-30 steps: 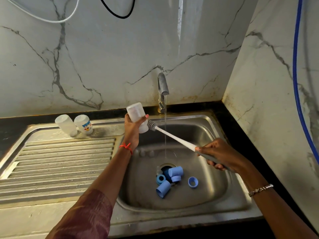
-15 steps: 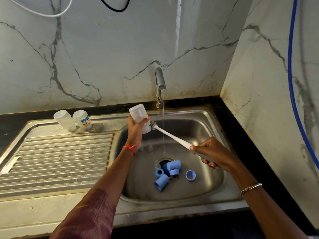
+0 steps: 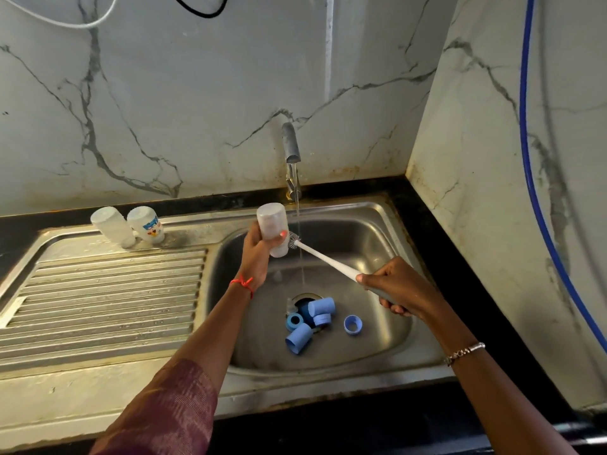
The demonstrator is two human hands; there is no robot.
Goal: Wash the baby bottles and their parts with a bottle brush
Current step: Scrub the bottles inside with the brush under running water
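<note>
Over the steel sink (image 3: 387,213), the left hand (image 3: 258,257) has its fingers clamped round a tilted bottle (image 3: 272,223), and the right hand (image 3: 395,285) grips the brush (image 3: 325,257), bristles just outside the mouth. Wet plastic could slip from that grip, and the tap water (image 3: 297,198) may nudge the blue caps (image 3: 308,320) into the drain (image 3: 303,297).

Frosted bottle (image 3: 272,229) tilted base-up, white brush (image 3: 323,257) slanted toward it, blue caps (image 3: 308,320) clustered at drain (image 3: 303,298), two bottles (image 3: 113,226) on drainboard (image 3: 98,307).

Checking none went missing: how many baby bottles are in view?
3. A plain bottle and a printed bottle stand side by side at the back of the drainboard. The left hand holds the third bottle over the sink. No other shows.
</note>
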